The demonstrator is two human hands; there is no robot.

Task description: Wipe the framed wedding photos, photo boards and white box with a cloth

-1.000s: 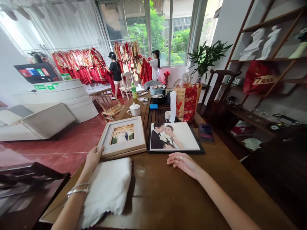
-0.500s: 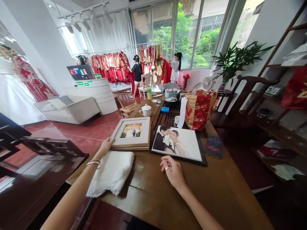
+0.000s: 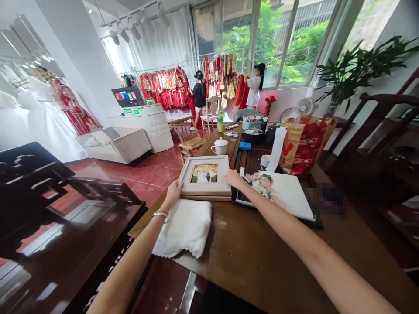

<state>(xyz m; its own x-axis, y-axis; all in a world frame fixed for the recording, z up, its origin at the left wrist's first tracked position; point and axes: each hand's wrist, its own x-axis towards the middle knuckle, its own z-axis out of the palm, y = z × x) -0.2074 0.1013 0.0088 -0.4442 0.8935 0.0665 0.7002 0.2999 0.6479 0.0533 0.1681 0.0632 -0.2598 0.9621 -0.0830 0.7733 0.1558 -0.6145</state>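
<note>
A framed wedding photo in a pale wooden frame lies flat on the brown wooden table. My left hand grips the frame's near left corner. My right hand closes on the frame's right edge. A folded white cloth lies just in front of the frame, under my left wrist. To the right of the frame lies a large wedding album print on a black backing.
A white lidded cup, a blue box, a green bottle and a red-gold gift bag stand further back. Dark wooden chairs stand at left. Two people stand by racks of red garments near the window.
My right hand has left the table in front of the album and reached the frame's right edge. My left hand stays on the frame's left corner. The view swung left.
</note>
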